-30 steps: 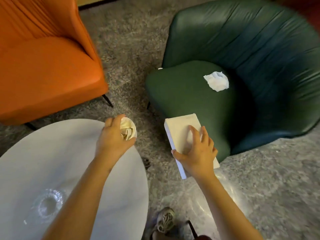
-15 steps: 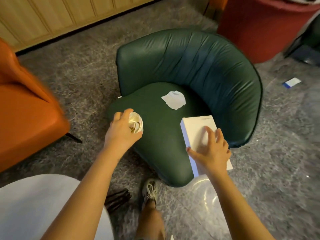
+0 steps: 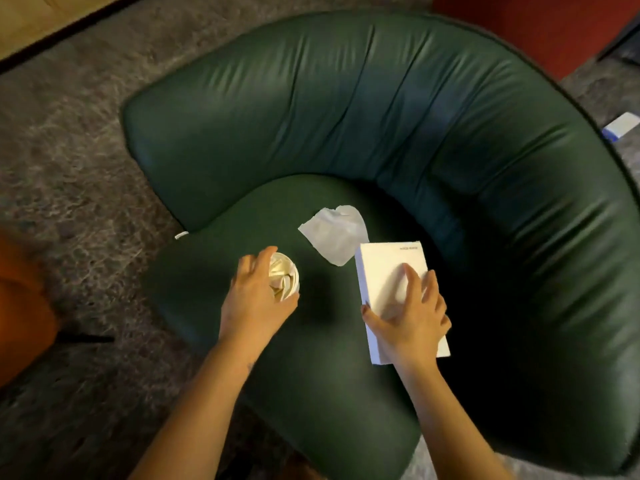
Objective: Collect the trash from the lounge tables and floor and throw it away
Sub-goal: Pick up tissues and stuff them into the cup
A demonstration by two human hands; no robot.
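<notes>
My left hand (image 3: 254,299) grips a white paper cup (image 3: 284,279) stuffed with crumpled cream paper, held over the seat of a dark green armchair (image 3: 398,109). In my right hand (image 3: 410,317) is a flat white box (image 3: 388,271), thumb on its left edge and fingers spread on top. A crumpled white tissue (image 3: 334,233) lies on the seat cushion, just beyond both hands and touching the box's far left corner in the view.
An orange chair (image 3: 20,306) stands at the left edge, with a dark leg on the grey carpet (image 3: 69,161). A red seat (image 3: 540,26) is at the top right. A small white and blue item (image 3: 621,125) lies on the floor behind the armchair.
I have moved closer to the green armchair. Both hands, still carrying the cup and the box, have come forward over the seat toward the tissue. The round white table has left the view.
</notes>
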